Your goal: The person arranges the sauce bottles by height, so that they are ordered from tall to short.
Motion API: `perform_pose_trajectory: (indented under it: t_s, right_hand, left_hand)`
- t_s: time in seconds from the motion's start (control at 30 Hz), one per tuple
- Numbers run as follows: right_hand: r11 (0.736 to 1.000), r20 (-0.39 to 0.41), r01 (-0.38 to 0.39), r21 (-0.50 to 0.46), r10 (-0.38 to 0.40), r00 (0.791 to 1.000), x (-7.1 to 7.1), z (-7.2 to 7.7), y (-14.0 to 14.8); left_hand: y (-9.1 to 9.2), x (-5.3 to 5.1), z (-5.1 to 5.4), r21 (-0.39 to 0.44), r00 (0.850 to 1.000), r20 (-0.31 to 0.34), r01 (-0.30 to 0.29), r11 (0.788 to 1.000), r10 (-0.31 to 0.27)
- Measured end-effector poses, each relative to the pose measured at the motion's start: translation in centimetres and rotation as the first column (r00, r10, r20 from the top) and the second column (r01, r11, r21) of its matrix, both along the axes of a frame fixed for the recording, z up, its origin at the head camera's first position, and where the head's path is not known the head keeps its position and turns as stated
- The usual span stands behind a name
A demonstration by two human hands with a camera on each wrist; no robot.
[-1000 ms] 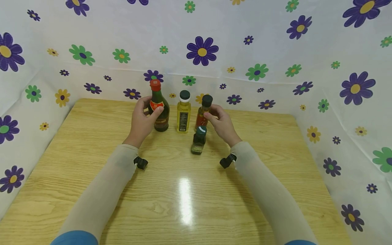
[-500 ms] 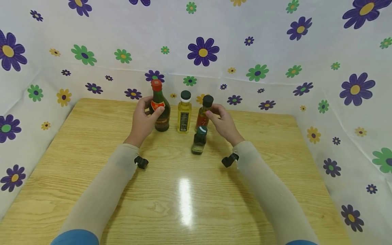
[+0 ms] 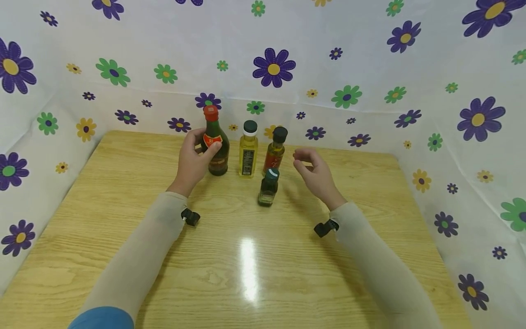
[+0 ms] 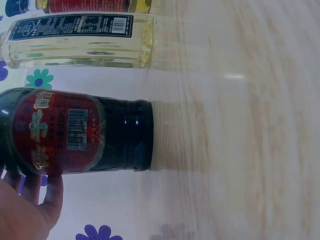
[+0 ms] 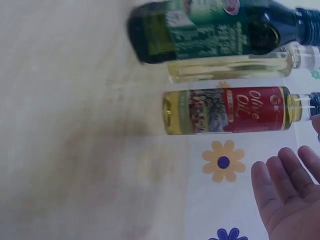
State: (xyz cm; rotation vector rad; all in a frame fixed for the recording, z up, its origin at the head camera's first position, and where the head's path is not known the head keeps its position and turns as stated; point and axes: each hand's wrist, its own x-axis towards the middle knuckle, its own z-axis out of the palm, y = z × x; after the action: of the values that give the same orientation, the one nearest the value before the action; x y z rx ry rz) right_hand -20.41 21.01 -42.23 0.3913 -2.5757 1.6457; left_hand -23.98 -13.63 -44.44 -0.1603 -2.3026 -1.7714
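Note:
With fingers and thumb around its upper body, my left hand [image 3: 192, 157] grips a dark green bottle [image 3: 219, 160] with a red cap; it stands upright at the back of the table. In the left wrist view the fingers curl against this bottle's [image 4: 75, 132] red label. My right hand [image 3: 318, 176] is just right of the red-labelled olive oil bottle [image 3: 274, 155], apart from it, with its fingers loosely bent and nothing in them. The right wrist view shows the olive oil bottle [image 5: 225, 111] beside the relaxed fingers [image 5: 282, 172].
Between the two rear bottles stands a clear bottle of yellow oil [image 3: 248, 157] with a dark cap. A small dark green bottle [image 3: 268, 189] stands in front of the olive oil bottle. Behind the wooden table [image 3: 222, 256] hangs a flower-print cloth [image 3: 230, 41].
My right hand has let go of the olive oil bottle and moved right, toward me. The left hand keeps its grip on the red-capped bottle.

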Motion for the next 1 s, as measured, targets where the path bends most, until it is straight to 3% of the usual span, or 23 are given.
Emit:
perform_pose_trajectory:
  t_s: [0.23,0.5,1.0]
  right_hand:
    - [0.994,0.023,-0.112,-0.018,0.112,0.993,2.2,-1.2,0.1]
    - [0.958,0.068,-0.282,-0.047,0.284,0.956,3.3,-1.7,-2.0]
    - [0.977,0.041,-0.21,-0.024,0.211,0.977,3.5,-1.5,-4.2]
  left_hand:
    - [0.0,-0.2,0.2,0.003,1.0,-0.013,-0.004,1.0,0.004]
    - [0.1,0.0,0.6,0.008,1.0,-0.013,-0.012,1.0,0.012]
    - [0.0,0.1,0.4,0.008,1.0,0.017,-0.01,1.0,0.01]
